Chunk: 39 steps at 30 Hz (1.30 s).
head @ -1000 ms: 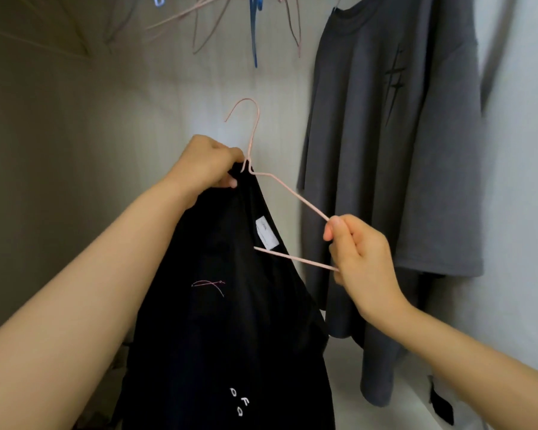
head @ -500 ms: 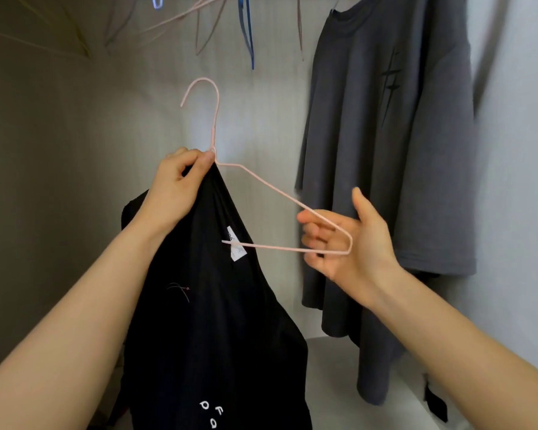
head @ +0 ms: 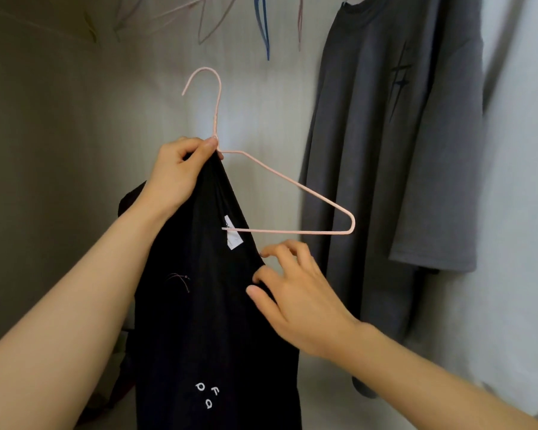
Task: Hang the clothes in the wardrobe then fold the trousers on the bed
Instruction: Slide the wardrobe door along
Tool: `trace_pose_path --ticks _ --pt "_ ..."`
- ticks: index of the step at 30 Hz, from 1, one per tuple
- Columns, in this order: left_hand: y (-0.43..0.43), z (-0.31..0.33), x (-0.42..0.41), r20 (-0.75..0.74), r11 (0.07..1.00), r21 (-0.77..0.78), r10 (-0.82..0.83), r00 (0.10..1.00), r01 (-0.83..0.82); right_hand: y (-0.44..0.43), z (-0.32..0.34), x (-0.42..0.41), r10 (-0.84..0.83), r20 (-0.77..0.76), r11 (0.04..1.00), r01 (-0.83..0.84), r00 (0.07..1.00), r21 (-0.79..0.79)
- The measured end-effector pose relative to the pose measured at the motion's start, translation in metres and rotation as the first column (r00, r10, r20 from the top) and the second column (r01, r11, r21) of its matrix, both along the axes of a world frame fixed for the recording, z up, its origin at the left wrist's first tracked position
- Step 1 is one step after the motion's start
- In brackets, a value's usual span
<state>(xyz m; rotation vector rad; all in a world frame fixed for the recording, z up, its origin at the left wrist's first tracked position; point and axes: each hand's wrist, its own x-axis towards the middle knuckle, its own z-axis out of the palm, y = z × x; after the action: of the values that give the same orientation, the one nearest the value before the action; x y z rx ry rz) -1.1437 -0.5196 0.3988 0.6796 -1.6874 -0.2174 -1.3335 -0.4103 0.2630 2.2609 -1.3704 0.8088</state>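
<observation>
Black shirt (head: 199, 305) centre frame: left hand (head: 176, 178) pinches collar w/ pink hanger (head: 292, 231); right hand (head: 298, 305) fingers spread, touching shirt edge (lower right).

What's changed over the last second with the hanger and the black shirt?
The right hand let go of the pink hanger at its outer corner and dropped to the black T-shirt, fingers touching its edge below the bar; whether it has a grip is unclear. The hanger rose a little. Unchanged: the left hand pinches hanger neck and collar, and the grey T-shirt hangs at right.
</observation>
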Motion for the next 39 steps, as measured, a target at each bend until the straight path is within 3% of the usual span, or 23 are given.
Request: trace_pose_path --ticks 2,6,9,12,17,21,32,39 --pt "-0.002 0.0 0.008 -0.047 1.0 0.015 0.015 0.999 -0.014 -0.005 -0.003 -0.011 -0.059 -0.032 0.997 0.057 0.998 -0.053" --pt "-0.008 -0.002 0.021 -0.131 0.995 0.065 0.083 0.988 -0.075 -0.009 -0.01 -0.037 -0.128 -0.191 0.991 0.132 0.973 0.011" --pt "-0.017 -0.009 0.027 -0.107 0.974 0.015 0.226 0.968 -0.226 -0.01 0.002 -0.053 -0.182 -0.201 0.98 0.194 0.963 0.037" --pt "-0.02 -0.016 0.028 -0.044 0.939 -0.024 0.342 0.939 -0.344 -0.009 0.017 -0.068 -0.181 -0.111 0.982 0.186 0.977 0.033" --pt "-0.021 -0.018 0.024 -0.017 0.923 -0.088 0.375 0.927 -0.375 -0.004 0.035 -0.081 -0.174 0.076 0.985 0.172 0.982 0.031" --pt "-0.012 -0.016 0.007 0.054 0.911 -0.159 0.392 0.918 -0.38 -0.005 0.053 -0.066 -0.074 0.281 0.995 0.089 0.957 -0.038" --pt "0.014 0.005 -0.032 0.121 0.858 -0.379 0.419 0.9 -0.348 -0.02 0.129 -0.02 0.028 0.503 0.99 0.044 0.864 -0.132" --pt "0.006 0.014 -0.005 0.109 0.726 -0.508 0.587 0.802 -0.463 -0.024 0.157 -0.03 0.028 0.542 0.984 0.072 0.84 -0.162"
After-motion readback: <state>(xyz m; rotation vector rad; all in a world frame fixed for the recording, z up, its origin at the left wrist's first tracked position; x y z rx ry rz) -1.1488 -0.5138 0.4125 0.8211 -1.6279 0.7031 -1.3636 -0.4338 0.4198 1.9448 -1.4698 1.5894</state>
